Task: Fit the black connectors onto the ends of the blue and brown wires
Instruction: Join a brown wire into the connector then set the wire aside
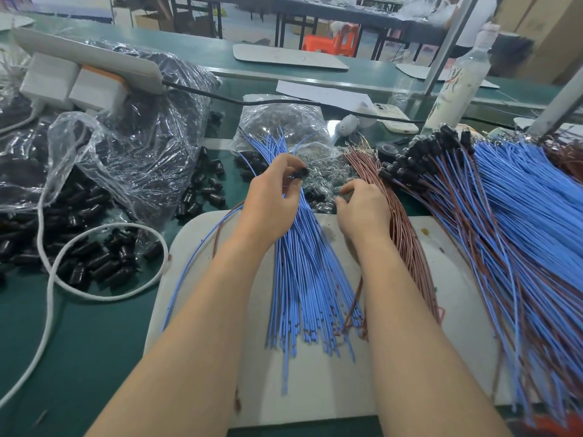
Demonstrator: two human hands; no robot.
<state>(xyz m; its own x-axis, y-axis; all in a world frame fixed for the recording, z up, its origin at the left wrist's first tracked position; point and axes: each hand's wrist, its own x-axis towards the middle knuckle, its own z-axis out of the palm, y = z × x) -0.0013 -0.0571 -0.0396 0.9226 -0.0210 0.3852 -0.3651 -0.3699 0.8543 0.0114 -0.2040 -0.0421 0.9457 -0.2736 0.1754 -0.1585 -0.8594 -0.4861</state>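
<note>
– On the white mat (315, 389), centre: blue wires (309, 279), thin, smooth, fanned out, cut ends toward the person. Brown wires (407, 234) just beside them on the right, in one curved bundle.
– Hands?
– Left hand (271, 197) sits over the far end of the blue fan, thumb and fingers pinching one black connector (299, 173), small, glossy, roughly cylindrical. Right hand (362, 209) is on the far end of the brown bundle, fingers curled down; cannot tell if it holds anything.
– Around?
– Heap of loose connectors (94, 263) at left on the green table (79, 342), beside a crinkled clear plastic bag (126, 146). White cable (50, 279) loops across them. Power strip (91, 58) lies on the bag. Clear bag of small glass bulbs (284, 121) behind the hands. At right, a big pile of wires (504, 216) with black connectors on the far ends; pale bottle (460, 80) upright behind.
– Anything blocking?
– Forearms cover parts of the mat and both bundles. Left fingers hide most of the pinched connector.
</note>
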